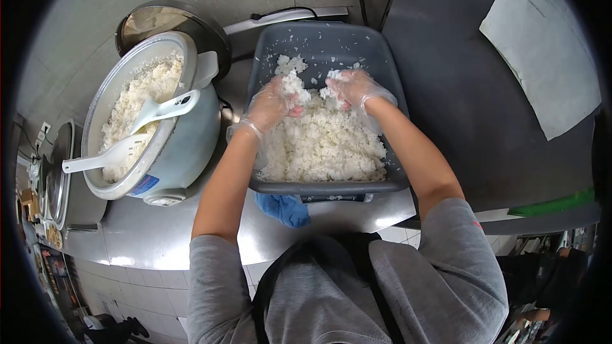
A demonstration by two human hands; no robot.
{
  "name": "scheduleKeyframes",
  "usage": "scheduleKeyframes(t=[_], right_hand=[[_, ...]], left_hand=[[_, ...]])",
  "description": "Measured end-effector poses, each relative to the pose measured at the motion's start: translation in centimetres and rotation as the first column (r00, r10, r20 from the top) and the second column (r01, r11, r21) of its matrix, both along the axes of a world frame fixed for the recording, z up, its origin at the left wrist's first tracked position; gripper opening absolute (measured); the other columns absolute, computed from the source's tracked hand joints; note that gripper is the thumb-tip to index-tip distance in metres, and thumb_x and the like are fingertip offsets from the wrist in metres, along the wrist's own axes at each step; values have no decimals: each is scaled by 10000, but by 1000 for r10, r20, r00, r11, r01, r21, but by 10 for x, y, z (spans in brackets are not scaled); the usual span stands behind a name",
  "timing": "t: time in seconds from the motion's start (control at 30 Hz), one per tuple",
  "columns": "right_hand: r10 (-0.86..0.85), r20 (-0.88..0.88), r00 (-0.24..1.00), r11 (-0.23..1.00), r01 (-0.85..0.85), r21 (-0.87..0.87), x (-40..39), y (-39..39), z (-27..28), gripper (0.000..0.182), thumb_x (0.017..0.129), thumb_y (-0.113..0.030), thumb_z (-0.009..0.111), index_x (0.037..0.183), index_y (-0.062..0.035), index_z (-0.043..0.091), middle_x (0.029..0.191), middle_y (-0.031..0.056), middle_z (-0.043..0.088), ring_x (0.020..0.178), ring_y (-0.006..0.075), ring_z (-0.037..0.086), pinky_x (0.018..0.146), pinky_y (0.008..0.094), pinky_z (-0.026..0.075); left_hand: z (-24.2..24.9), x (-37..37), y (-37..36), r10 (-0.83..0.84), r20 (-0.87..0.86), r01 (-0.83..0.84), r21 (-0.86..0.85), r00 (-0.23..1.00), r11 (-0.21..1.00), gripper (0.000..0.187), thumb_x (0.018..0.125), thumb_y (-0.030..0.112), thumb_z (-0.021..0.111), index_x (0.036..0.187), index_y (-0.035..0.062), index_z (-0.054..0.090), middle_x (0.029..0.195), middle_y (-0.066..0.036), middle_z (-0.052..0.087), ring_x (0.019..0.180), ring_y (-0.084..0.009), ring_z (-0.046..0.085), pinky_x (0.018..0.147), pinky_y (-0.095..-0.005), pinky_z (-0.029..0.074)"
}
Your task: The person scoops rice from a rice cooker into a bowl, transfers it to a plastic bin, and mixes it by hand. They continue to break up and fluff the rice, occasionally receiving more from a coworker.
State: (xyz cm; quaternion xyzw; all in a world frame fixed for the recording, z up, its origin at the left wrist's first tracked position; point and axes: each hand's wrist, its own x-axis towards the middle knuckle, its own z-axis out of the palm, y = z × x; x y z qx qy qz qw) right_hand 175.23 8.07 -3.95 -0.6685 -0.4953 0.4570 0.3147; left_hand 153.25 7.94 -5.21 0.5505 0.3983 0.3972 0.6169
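Observation:
Cooked white rice (325, 146) is heaped in a grey plastic tub (328, 186), mostly in its near part. Both my hands wear clear plastic gloves and are inside the tub, facing each other over the far side of the heap. My left hand (271, 103) has its fingers curled round a clump of rice. My right hand (358, 90) likewise grips a clump of rice, a short gap away from the left. Loose grains and a small lump of rice (291, 64) stick to the tub's floor and far wall.
To the left stands a rice cooker (191, 153) full of rice, with a white rice paddle (169, 108) and a slotted white spoon (105, 158) on it. Its round lid (172, 22) leans behind. A blue cloth (284, 209) lies under the tub's near edge. A paper sheet (542, 51) is at right.

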Motion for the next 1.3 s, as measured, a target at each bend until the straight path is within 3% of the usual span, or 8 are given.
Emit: scheduleKeyframes(t=[0.1,0.27,0.4,0.43,0.47,0.53,0.83,1.3], right_hand=[[1,283,959,998,-20,62,3,41,-60,570,883,-493,489,1111,25,563,979,117,652,817,241,647,688,354,503],[561,629,538,817,-483,-315,-81,-26,1,627,861,-555,403,1336,-148,420,1343,206,415,1273,360,359,1051,439,300],[686,669,285,476,-872,-117,-63,-47,-60,515,820,-440,558,1279,-213,494,1392,185,355,1256,375,373,1064,453,284],[758,589,280,361,-932,-21,-42,-43,-68,511,799,-385,601,1273,-219,503,1414,170,325,1257,359,375,1070,446,277],[824,510,248,234,-968,93,-20,-38,-70,517,778,-330,644,1267,-224,512,1435,155,295,1259,342,378,1077,438,271],[847,524,91,256,-933,-252,-2,-42,-37,464,747,-237,677,1199,-212,576,1396,127,376,1248,306,402,1079,407,278],[513,658,551,841,-475,-259,27,-28,31,445,719,-285,729,1126,-144,622,1073,173,620,998,315,590,926,346,438],[598,626,501,774,-563,-290,-35,46,51,561,832,-527,559,1234,-136,544,1258,117,536,1158,270,506,981,341,381]], left_hand=[[-12,0,19,32,-259,-10,85,965,996,496,860,148,608,1282,-20,408,947,-157,587,636,-130,628,497,-264,510],[-49,5,47,265,-435,-229,135,861,964,581,835,330,627,1272,-9,447,1023,-191,613,877,-282,631,769,-341,502],[-51,-7,37,-59,-744,392,281,666,876,566,799,361,673,1283,129,493,1146,-142,581,1039,-236,566,901,-378,454],[-20,8,20,-24,-963,599,148,270,787,640,768,421,666,1315,160,458,1311,-135,482,1186,-280,470,1005,-379,357],[-22,13,11,-120,-952,589,74,282,805,657,759,430,661,1320,162,450,1333,-135,457,1210,-288,445,1010,-370,348],[-32,11,2,-248,-932,632,-27,265,774,656,751,418,659,1317,160,450,1320,-131,464,1212,-300,442,1001,-357,355],[-10,16,-52,-421,-863,683,-128,280,719,510,792,192,646,1265,107,476,1168,-153,557,1094,-323,530,914,-393,411],[-51,12,-66,60,-703,319,395,709,862,281,897,281,505,1079,74,560,998,-204,603,943,-358,576,834,-416,445]])
